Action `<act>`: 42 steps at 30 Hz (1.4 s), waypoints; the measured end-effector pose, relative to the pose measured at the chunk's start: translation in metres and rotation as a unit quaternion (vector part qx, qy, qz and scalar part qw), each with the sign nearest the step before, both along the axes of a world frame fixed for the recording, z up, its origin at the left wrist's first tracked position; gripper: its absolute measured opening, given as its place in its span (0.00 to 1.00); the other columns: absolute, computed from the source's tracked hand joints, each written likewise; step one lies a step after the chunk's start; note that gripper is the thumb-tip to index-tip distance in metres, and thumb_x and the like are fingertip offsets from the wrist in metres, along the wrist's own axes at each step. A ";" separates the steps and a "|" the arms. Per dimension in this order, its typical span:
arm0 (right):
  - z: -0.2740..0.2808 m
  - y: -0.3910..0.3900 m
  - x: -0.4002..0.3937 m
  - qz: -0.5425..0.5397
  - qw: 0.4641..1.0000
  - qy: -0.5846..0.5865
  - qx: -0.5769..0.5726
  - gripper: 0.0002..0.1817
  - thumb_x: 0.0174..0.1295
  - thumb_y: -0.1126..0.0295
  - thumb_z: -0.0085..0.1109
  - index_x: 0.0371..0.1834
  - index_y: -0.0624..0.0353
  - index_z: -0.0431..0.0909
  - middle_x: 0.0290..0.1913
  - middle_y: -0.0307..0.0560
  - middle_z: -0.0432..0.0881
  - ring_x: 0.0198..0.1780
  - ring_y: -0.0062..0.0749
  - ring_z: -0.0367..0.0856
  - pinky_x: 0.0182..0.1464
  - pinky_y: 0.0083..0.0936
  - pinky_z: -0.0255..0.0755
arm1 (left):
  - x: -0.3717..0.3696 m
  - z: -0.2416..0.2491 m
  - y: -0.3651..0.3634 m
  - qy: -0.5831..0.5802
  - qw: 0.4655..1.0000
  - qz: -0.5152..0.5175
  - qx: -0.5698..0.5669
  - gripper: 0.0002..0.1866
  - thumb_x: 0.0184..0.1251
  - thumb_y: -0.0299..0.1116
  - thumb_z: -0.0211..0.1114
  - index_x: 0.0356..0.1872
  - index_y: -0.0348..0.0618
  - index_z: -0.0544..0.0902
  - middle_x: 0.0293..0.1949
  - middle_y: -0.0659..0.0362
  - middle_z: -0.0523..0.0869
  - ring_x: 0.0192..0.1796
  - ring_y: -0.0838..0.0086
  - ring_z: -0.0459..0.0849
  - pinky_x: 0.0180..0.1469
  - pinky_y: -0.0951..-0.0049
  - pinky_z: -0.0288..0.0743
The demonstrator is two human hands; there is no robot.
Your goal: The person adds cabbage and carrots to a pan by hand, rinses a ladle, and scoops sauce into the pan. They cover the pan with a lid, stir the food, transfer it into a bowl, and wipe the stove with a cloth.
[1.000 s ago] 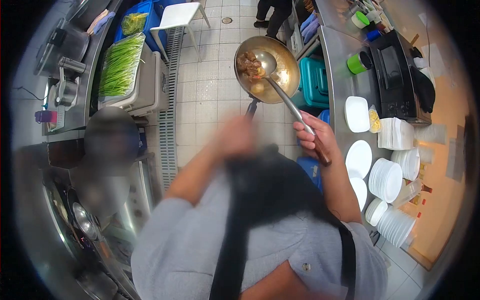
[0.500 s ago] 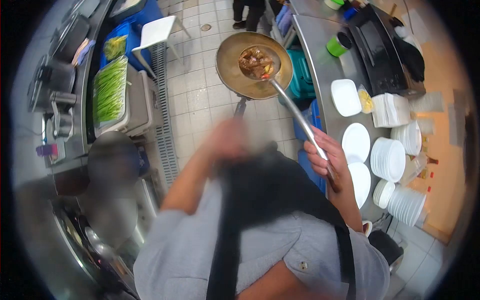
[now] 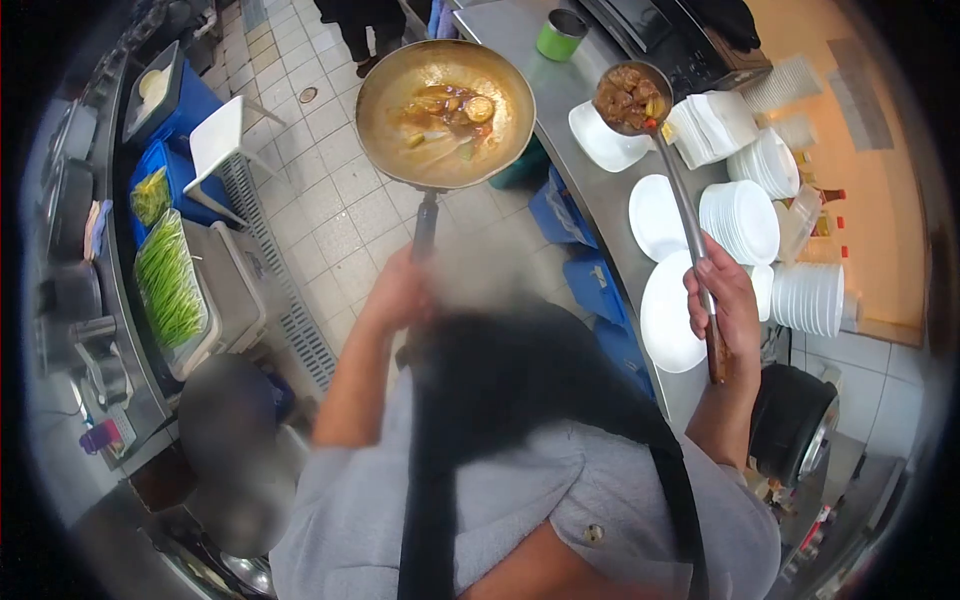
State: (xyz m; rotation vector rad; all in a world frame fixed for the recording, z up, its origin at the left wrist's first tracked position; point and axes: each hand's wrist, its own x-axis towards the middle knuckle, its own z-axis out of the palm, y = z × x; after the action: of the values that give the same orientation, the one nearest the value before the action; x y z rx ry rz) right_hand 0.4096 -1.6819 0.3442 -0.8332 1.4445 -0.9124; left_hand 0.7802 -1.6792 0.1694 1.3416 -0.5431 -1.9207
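My left hand [image 3: 402, 290] is closed around the dark handle of a wok [image 3: 375, 120], held out over the tiled floor. Brown saucy food [image 3: 450, 108] with a few vegetable pieces lies in the wok. My right hand [image 3: 728, 300] grips the long metal handle of a ladle [image 3: 680, 195]. The ladle's bowl is filled with brown meat pieces [image 3: 632, 95] and hangs over the steel counter, above the edge of a squarish white dish [image 3: 600, 140]. Below the ladle handle lie two oval white plates [image 3: 655, 225].
Stacked white plates [image 3: 738, 222], a green cup [image 3: 562, 36] and a black microwave [image 3: 640, 30] stand on the right counter [image 3: 590, 185]. At left are a white stool [image 3: 225, 135] and a tray of green stalks [image 3: 168, 280]. Another person's dark-clothed legs [image 3: 355, 30] are ahead.
The ladle has moved from inside the wok to the right, over the counter, carrying food. The wok has shifted left and nearer the counter's end, and its remaining contents now show.
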 end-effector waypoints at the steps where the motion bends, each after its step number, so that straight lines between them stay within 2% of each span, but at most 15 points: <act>1: -0.007 -0.001 -0.004 -0.001 0.999 0.034 0.010 0.29 0.67 0.67 0.52 0.71 0.64 0.60 0.27 0.39 0.73 0.12 0.16 0.67 0.11 0.14 0.58 | 0.000 0.001 0.001 0.000 1.000 0.002 -0.007 0.12 0.65 0.34 0.64 0.34 0.44 0.68 0.18 0.67 0.66 0.12 0.84 0.64 0.12 0.77 0.66; 9: -0.028 -0.005 -0.002 -0.044 0.995 0.077 0.045 0.29 0.66 0.70 0.52 0.70 0.63 0.62 0.25 0.38 0.73 0.14 0.18 0.69 0.12 0.16 0.60 | 0.007 -0.011 0.011 0.018 1.000 0.001 -0.024 0.10 0.66 0.33 0.62 0.34 0.44 0.68 0.18 0.67 0.66 0.12 0.83 0.65 0.12 0.77 0.66; 17: -0.022 0.003 0.000 -0.012 0.991 0.135 -0.009 0.30 0.66 0.70 0.52 0.72 0.64 0.60 0.25 0.38 0.73 0.13 0.18 0.68 0.11 0.17 0.59 | 0.009 -0.020 0.016 0.011 1.000 0.012 -0.009 0.09 0.67 0.33 0.60 0.34 0.45 0.68 0.18 0.67 0.66 0.12 0.83 0.65 0.12 0.77 0.65; 22: -0.034 0.003 0.005 0.002 0.987 0.160 0.008 0.31 0.66 0.72 0.53 0.73 0.63 0.59 0.25 0.37 0.73 0.13 0.18 0.68 0.12 0.17 0.59 | 0.006 -0.023 0.015 0.014 1.000 0.002 -0.009 0.10 0.66 0.34 0.62 0.34 0.45 0.68 0.17 0.67 0.66 0.12 0.84 0.65 0.12 0.77 0.66; 24: -0.033 0.009 0.012 0.003 0.970 0.243 -0.021 0.30 0.66 0.72 0.53 0.72 0.62 0.60 0.25 0.37 0.73 0.13 0.17 0.67 0.13 0.17 0.59 | 0.007 -0.025 0.017 0.013 1.000 0.000 -0.006 0.10 0.66 0.34 0.62 0.34 0.45 0.69 0.17 0.67 0.66 0.12 0.84 0.65 0.12 0.77 0.67; 27: -0.034 0.013 0.010 0.007 0.966 0.256 -0.026 0.30 0.66 0.73 0.53 0.72 0.61 0.60 0.25 0.37 0.73 0.13 0.17 0.67 0.13 0.17 0.59 | 0.005 -0.027 0.019 0.028 1.000 0.007 0.007 0.11 0.66 0.34 0.63 0.34 0.45 0.69 0.18 0.67 0.66 0.12 0.84 0.66 0.13 0.77 0.67; 31: -0.028 0.017 0.013 0.002 0.970 0.243 -0.017 0.30 0.66 0.74 0.52 0.72 0.61 0.60 0.25 0.37 0.73 0.14 0.17 0.68 0.13 0.16 0.59 | 0.002 -0.024 0.017 0.016 1.000 -0.001 -0.001 0.11 0.65 0.33 0.63 0.35 0.45 0.68 0.18 0.67 0.66 0.12 0.84 0.65 0.12 0.78 0.66; 33: -0.018 0.021 0.017 -0.026 0.990 0.141 -0.015 0.30 0.66 0.75 0.51 0.73 0.61 0.59 0.25 0.38 0.73 0.14 0.17 0.68 0.13 0.15 0.58 | 0.001 -0.023 0.017 0.008 1.000 -0.002 0.000 0.11 0.65 0.33 0.63 0.36 0.45 0.68 0.18 0.67 0.66 0.12 0.84 0.65 0.12 0.78 0.66; 34: -0.016 0.021 0.018 -0.020 0.990 0.136 -0.014 0.30 0.66 0.75 0.51 0.73 0.61 0.59 0.25 0.38 0.73 0.14 0.17 0.68 0.13 0.15 0.58 | 0.002 -0.025 0.017 0.005 1.000 -0.010 0.006 0.11 0.65 0.33 0.63 0.36 0.45 0.68 0.18 0.67 0.66 0.12 0.84 0.64 0.12 0.78 0.65; 36: -0.013 0.021 0.019 0.032 0.998 0.045 -0.025 0.30 0.66 0.77 0.50 0.73 0.61 0.59 0.25 0.39 0.74 0.13 0.17 0.67 0.12 0.14 0.57 | 0.001 -0.021 0.017 -0.003 1.000 -0.012 0.012 0.11 0.65 0.33 0.63 0.36 0.45 0.68 0.18 0.67 0.66 0.12 0.84 0.63 0.12 0.78 0.65; 38: -0.019 0.017 0.030 0.075 0.996 0.052 -0.009 0.29 0.65 0.76 0.51 0.72 0.60 0.62 0.26 0.38 0.73 0.14 0.15 0.66 0.14 0.14 0.59 | 0.000 -0.013 0.016 0.029 0.999 -0.018 0.026 0.11 0.65 0.33 0.64 0.36 0.46 0.68 0.17 0.67 0.65 0.12 0.83 0.63 0.12 0.77 0.65; 40: -0.024 0.011 0.049 0.113 0.989 0.095 0.016 0.29 0.65 0.76 0.52 0.71 0.57 0.63 0.26 0.38 0.74 0.14 0.15 0.67 0.15 0.14 0.60 | 0.004 -0.021 0.016 0.009 0.999 -0.038 -0.002 0.12 0.64 0.33 0.64 0.35 0.46 0.67 0.17 0.67 0.65 0.12 0.83 0.63 0.12 0.77 0.65; 42: -0.052 0.001 0.059 0.141 0.985 0.103 0.006 0.29 0.66 0.74 0.53 0.71 0.54 0.64 0.25 0.38 0.74 0.15 0.15 0.67 0.15 0.15 0.60 | 0.006 -0.015 0.018 -0.014 0.997 -0.070 -0.016 0.12 0.64 0.33 0.64 0.35 0.46 0.67 0.17 0.67 0.65 0.12 0.83 0.63 0.12 0.76 0.65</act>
State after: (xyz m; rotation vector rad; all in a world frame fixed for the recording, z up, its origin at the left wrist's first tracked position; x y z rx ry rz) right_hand 0.4686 -1.6809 0.2921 -1.1180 1.4594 -0.6165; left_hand 0.7862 -1.6616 0.1542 1.3421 -0.6940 -1.9986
